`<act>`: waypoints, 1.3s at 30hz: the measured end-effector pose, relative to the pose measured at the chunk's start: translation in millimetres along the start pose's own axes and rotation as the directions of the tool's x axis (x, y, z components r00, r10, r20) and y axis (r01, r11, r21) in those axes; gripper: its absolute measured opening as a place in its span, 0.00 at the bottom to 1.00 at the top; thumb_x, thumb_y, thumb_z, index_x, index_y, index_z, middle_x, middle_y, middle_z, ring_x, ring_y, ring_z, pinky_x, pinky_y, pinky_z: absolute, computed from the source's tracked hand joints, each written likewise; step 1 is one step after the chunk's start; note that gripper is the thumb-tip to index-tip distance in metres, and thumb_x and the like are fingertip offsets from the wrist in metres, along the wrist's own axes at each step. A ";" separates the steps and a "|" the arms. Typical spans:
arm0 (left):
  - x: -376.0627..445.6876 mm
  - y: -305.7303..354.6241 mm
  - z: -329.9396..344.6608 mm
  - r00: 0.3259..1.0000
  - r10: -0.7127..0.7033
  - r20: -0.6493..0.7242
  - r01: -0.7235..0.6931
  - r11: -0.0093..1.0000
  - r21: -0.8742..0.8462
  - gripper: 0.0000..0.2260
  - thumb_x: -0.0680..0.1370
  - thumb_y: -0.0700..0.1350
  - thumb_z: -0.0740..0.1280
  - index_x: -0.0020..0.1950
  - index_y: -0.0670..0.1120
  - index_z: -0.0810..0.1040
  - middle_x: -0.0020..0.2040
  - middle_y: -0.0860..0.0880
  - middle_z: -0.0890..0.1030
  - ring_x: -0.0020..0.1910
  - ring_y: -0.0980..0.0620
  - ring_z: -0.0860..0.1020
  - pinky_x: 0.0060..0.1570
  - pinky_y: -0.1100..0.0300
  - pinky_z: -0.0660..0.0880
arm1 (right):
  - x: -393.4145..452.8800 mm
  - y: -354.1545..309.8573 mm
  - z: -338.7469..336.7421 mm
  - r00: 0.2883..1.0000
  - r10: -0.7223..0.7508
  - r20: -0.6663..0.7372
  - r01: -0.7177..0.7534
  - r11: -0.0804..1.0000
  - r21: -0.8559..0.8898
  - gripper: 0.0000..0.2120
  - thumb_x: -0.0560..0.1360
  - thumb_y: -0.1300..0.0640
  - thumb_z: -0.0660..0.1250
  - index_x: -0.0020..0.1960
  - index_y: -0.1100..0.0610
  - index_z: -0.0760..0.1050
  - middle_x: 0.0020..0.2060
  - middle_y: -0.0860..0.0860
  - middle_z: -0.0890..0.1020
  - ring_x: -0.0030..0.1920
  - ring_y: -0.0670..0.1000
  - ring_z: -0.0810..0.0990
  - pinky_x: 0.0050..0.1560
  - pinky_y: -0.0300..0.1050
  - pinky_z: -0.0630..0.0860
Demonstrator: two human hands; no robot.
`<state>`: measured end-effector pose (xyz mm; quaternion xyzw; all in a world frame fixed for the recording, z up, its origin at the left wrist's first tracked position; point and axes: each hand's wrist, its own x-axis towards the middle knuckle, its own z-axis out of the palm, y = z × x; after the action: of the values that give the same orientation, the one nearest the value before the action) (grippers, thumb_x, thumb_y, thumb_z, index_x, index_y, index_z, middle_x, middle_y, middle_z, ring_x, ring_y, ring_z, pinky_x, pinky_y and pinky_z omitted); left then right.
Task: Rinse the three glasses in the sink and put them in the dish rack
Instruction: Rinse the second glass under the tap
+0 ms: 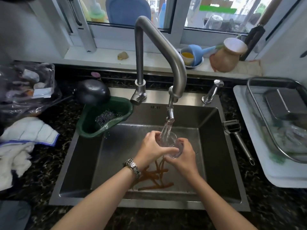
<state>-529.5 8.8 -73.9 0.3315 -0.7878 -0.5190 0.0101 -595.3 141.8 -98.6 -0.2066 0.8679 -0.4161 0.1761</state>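
From the head camera, one clear glass (171,145) sits at the centre of the steel sink (214,146), held under the running stream from the one tall tap (159,52) at twelve o'clock. Two hands meet on it: the left hand (152,148), with one metal watch (132,166) on its wrist, wraps the glass from nine o'clock, and the right hand (184,156) cups its base from four o'clock, fingers curled around it. On the sink floor at six o'clock lie several orange-brown peel strips (154,178), too tangled to count. One green corner strainer (106,117) hangs at ten o'clock with one black ladle (93,91) resting above it. One peeler (235,135) lies on the rim at three o'clock. Further at three o'clock stands one wire dish rack (259,113) on a white tray (282,178); it holds one steel box (285,103), and whatever lies below that is too blurred to tell.
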 end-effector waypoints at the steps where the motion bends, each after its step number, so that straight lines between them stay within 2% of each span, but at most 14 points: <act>1: 2.1 0.9 -1.6 1.000 0.007 0.006 -0.007 0.999 0.033 0.38 0.59 0.60 0.80 0.64 0.49 0.71 0.58 0.52 0.73 0.57 0.55 0.74 0.60 0.61 0.74 | 0.1 -0.9 0.4 1.000 0.003 -0.006 -0.003 1.000 -0.003 0.30 0.61 0.57 0.80 0.57 0.49 0.68 0.53 0.47 0.74 0.52 0.45 0.74 0.43 0.25 0.69; 5: 11.1 2.1 -8.3 0.998 -0.020 0.058 0.019 1.000 0.018 0.36 0.60 0.59 0.80 0.63 0.49 0.73 0.58 0.52 0.77 0.56 0.54 0.76 0.59 0.57 0.76 | 1.3 -4.6 -4.8 1.000 -0.009 0.024 0.008 1.000 0.016 0.31 0.62 0.55 0.80 0.58 0.48 0.67 0.54 0.45 0.70 0.50 0.40 0.74 0.43 0.22 0.70; 9: 16.3 1.1 -16.6 0.993 -0.016 0.119 0.027 0.995 -0.099 0.32 0.61 0.52 0.81 0.62 0.51 0.74 0.57 0.54 0.79 0.55 0.57 0.78 0.58 0.58 0.77 | 14.5 -3.8 -24.6 0.982 -0.032 0.187 0.031 0.999 0.008 0.36 0.64 0.57 0.80 0.66 0.52 0.65 0.59 0.48 0.68 0.56 0.40 0.73 0.49 0.19 0.68; 11: 17.0 1.0 -19.5 0.989 0.000 0.145 0.021 0.989 -0.146 0.31 0.61 0.49 0.82 0.61 0.51 0.75 0.55 0.55 0.80 0.53 0.59 0.79 0.54 0.63 0.77 | 24.3 -2.8 -36.2 0.958 -0.029 0.284 0.035 0.999 -0.018 0.41 0.63 0.56 0.80 0.71 0.53 0.63 0.62 0.50 0.68 0.61 0.44 0.72 0.53 0.24 0.70; 13: 18.0 0.7 -19.8 0.985 0.017 0.172 0.018 0.980 -0.200 0.31 0.61 0.47 0.82 0.61 0.51 0.75 0.56 0.54 0.81 0.53 0.58 0.80 0.53 0.63 0.78 | 32.3 -4.1 -45.5 0.921 -0.006 0.390 0.013 1.000 -0.015 0.44 0.63 0.56 0.80 0.73 0.52 0.61 0.65 0.50 0.68 0.65 0.46 0.71 0.58 0.32 0.72; 16: 19.0 -0.5 -18.5 0.979 0.039 0.199 0.014 0.965 -0.260 0.31 0.62 0.43 0.82 0.62 0.50 0.74 0.56 0.52 0.81 0.52 0.57 0.81 0.50 0.66 0.78 | 39.6 -7.7 -52.3 0.887 -0.003 0.462 0.017 1.000 -0.026 0.41 0.63 0.57 0.80 0.71 0.52 0.64 0.64 0.49 0.72 0.63 0.47 0.74 0.59 0.40 0.76; 22: 19.6 -1.3 -20.0 0.943 0.066 0.326 0.033 0.957 -0.287 0.35 0.65 0.41 0.80 0.67 0.50 0.68 0.62 0.51 0.77 0.58 0.59 0.77 0.55 0.66 0.76 | 37.3 -6.7 -50.8 0.946 -0.107 0.306 0.148 0.982 -0.114 0.31 0.60 0.54 0.80 0.60 0.51 0.73 0.52 0.45 0.77 0.52 0.45 0.79 0.53 0.46 0.80; 24: 21.1 -0.4 -21.7 0.936 0.064 0.347 0.030 0.966 -0.258 0.36 0.64 0.45 0.81 0.67 0.53 0.66 0.62 0.54 0.76 0.59 0.60 0.76 0.54 0.68 0.74 | 33.9 -5.3 -47.1 0.961 -0.120 0.251 0.156 0.979 -0.129 0.29 0.59 0.53 0.79 0.57 0.50 0.72 0.50 0.45 0.76 0.49 0.45 0.78 0.49 0.45 0.81; 27: 24.8 -0.3 -21.2 0.941 0.023 0.337 0.056 0.974 -0.221 0.37 0.62 0.57 0.80 0.67 0.55 0.68 0.63 0.55 0.76 0.60 0.58 0.75 0.60 0.61 0.73 | 30.2 -5.0 -41.3 0.975 -0.131 0.177 0.158 0.976 -0.151 0.26 0.59 0.54 0.78 0.54 0.50 0.71 0.48 0.44 0.74 0.45 0.45 0.77 0.44 0.44 0.80; 29: 27.0 -1.1 -19.6 0.953 -0.018 0.303 0.081 0.977 -0.196 0.37 0.59 0.64 0.78 0.64 0.54 0.71 0.61 0.55 0.77 0.58 0.58 0.77 0.59 0.57 0.76 | 28.1 -6.1 -38.3 0.980 -0.135 0.145 0.159 0.973 -0.165 0.26 0.60 0.57 0.78 0.52 0.49 0.69 0.47 0.44 0.72 0.43 0.44 0.76 0.40 0.39 0.77; 31: 28.9 -1.4 -18.1 0.955 -0.060 0.291 0.123 0.972 -0.202 0.37 0.57 0.68 0.77 0.61 0.54 0.73 0.58 0.53 0.79 0.56 0.56 0.79 0.55 0.54 0.80 | 26.2 -7.4 -36.2 0.983 -0.134 0.126 0.156 0.969 -0.189 0.26 0.61 0.59 0.78 0.52 0.49 0.68 0.47 0.43 0.70 0.42 0.42 0.74 0.39 0.35 0.74; 34: 30.7 -1.9 -17.5 0.945 -0.078 0.316 0.152 0.964 -0.217 0.36 0.57 0.65 0.78 0.59 0.51 0.74 0.56 0.51 0.80 0.54 0.53 0.81 0.50 0.53 0.82 | 23.6 -6.3 -33.0 0.982 -0.138 0.126 0.164 0.957 -0.239 0.26 0.62 0.57 0.78 0.54 0.50 0.67 0.48 0.43 0.69 0.42 0.44 0.75 0.42 0.41 0.78; 36: 31.8 -3.7 -17.9 0.946 -0.080 0.313 0.150 0.967 -0.206 0.36 0.56 0.64 0.78 0.58 0.50 0.74 0.55 0.49 0.81 0.53 0.52 0.81 0.50 0.51 0.82 | 21.3 -4.3 -30.5 0.981 -0.144 0.131 0.177 0.939 -0.296 0.27 0.63 0.55 0.77 0.57 0.53 0.68 0.50 0.44 0.68 0.43 0.46 0.75 0.42 0.46 0.79; 39: 32.3 -6.9 -17.6 0.958 -0.060 0.279 0.109 0.980 -0.165 0.35 0.56 0.64 0.78 0.58 0.51 0.75 0.55 0.52 0.80 0.54 0.54 0.80 0.53 0.51 0.81 | 19.1 -4.5 -27.6 0.974 -0.175 0.145 0.217 0.904 -0.368 0.28 0.66 0.52 0.76 0.61 0.55 0.67 0.54 0.46 0.67 0.45 0.46 0.74 0.43 0.43 0.79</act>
<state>-544.8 -24.4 -82.1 0.2883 -0.7171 -0.6280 -0.0910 -623.9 147.5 -81.2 -0.3453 0.8961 -0.2430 0.1365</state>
